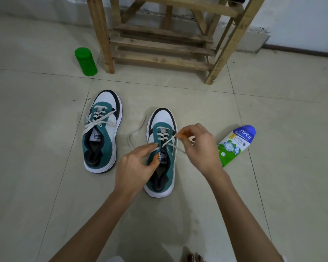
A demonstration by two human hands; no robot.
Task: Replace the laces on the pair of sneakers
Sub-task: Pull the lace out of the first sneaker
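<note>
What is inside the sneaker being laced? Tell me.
A white-labelled tongue and dark insole show inside the sneaker. The left hand covers part of the opening; the toe space is hidden.

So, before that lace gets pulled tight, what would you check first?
1. Grip: the right hand pinches the lace: ok.
2. Support: the left hand holds the half-laced sneaker steady at its eyelets: ok.
3. The loose end lies on the floor, free of snags: ok.
4. Is the lace untwisted along its rows: cannot tell.
5. Is this shoe tied: not ok.
6. The finished sneaker has its bow, and the powder bottle lies apart from the hands: ok.
</note>
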